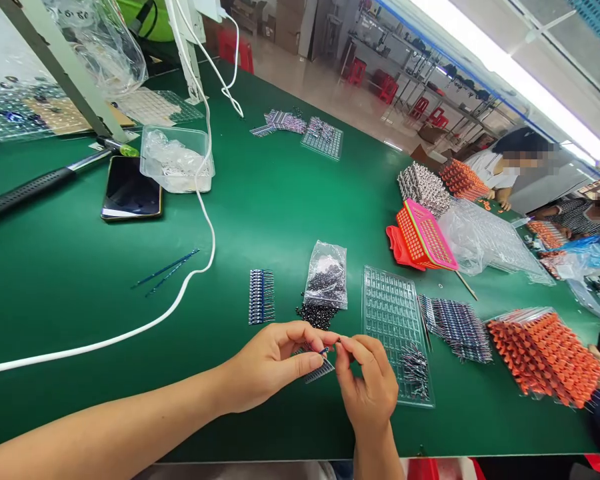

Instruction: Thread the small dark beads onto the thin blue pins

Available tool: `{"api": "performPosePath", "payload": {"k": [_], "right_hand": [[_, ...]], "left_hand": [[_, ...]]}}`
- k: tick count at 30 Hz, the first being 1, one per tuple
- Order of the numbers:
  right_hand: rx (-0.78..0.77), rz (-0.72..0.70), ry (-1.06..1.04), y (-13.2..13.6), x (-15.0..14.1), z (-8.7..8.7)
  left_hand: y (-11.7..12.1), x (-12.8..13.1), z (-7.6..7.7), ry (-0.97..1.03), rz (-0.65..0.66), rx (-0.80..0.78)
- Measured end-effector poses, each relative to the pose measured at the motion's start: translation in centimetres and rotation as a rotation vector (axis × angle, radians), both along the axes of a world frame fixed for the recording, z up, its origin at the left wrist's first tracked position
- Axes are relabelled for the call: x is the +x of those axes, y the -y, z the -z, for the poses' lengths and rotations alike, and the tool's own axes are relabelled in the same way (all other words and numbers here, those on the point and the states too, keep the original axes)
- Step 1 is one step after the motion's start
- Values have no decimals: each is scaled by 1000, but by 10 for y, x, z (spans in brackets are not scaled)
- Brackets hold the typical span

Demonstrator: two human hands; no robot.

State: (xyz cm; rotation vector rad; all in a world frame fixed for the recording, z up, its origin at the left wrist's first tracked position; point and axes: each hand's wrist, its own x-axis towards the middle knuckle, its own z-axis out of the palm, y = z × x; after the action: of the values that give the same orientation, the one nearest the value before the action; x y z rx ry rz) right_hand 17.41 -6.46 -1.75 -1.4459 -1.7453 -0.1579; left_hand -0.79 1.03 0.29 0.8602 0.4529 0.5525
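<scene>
At the near side of the green table (280, 220), a small blue piece (324, 351) is pinched by the left hand (267, 367), and a ridged strip (320, 373) is seen below its thumb. Beside it, the right hand's (373, 387) fingertips are bent together; whether something is held by them cannot be told. Black beads (320, 316) are spread just beyond, by a plastic bag (326, 275); a clear tray (387, 303) is placed to the right.

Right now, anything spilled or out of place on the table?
Small black pieces lie loose on the green table at the near end of the clear bag, so they look spilled, though perhaps tipped out on purpose. A white cable also trails loosely across the table's left side.
</scene>
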Motion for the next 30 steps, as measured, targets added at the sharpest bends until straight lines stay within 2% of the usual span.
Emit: {"api": "performPosePath", "payload": {"k": [11, 22, 26, 30], "right_hand": [[7, 12, 48, 2, 1, 2], [-75, -56, -153, 1, -1, -3], [-90, -37, -180, 3, -2, -3], [-96, -17, -198, 2, -1, -3]], "left_hand": [[0, 0, 0, -26, 3, 19], [0, 0, 1, -35, 7, 23], [2, -1, 4, -58, 5, 135], [2, -4, 4, -105, 0, 355]]}}
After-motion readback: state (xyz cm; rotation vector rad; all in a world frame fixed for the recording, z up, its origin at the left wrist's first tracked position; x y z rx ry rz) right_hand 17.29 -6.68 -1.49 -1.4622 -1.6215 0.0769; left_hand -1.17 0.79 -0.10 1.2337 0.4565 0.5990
